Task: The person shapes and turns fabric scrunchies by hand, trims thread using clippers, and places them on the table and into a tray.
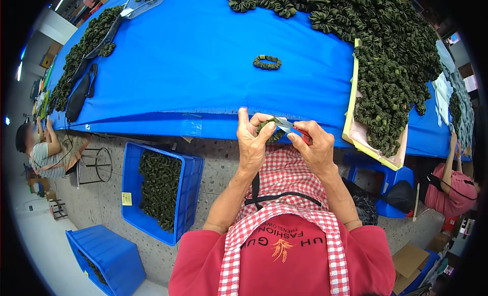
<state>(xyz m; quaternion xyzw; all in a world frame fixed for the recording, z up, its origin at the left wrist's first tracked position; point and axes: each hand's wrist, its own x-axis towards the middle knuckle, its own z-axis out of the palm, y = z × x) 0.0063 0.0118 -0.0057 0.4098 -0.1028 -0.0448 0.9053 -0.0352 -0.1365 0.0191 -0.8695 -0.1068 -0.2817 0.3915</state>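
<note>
My left hand [252,142] pinches a dark green scrunchie [272,129] just over the front edge of the blue-covered table [193,87]. Close on its right, my right hand [314,143] is closed round the red handle of a small cutting tool [285,126], whose metal blades touch or nearly touch the scrunchie. Farther back, a single green scrunchie [267,62] lies on the blue cloth. To the right, a yellow-edged tray [349,113] holds many green scrunchies, which run into a large pile [386,29] behind it.
On the floor at the left stand a blue crate [189,194] of scrunchies and a second blue crate [114,255]. A black pouch [77,98] lies on the table's left part. One person [48,156] sits at far left, another [450,191] at far right.
</note>
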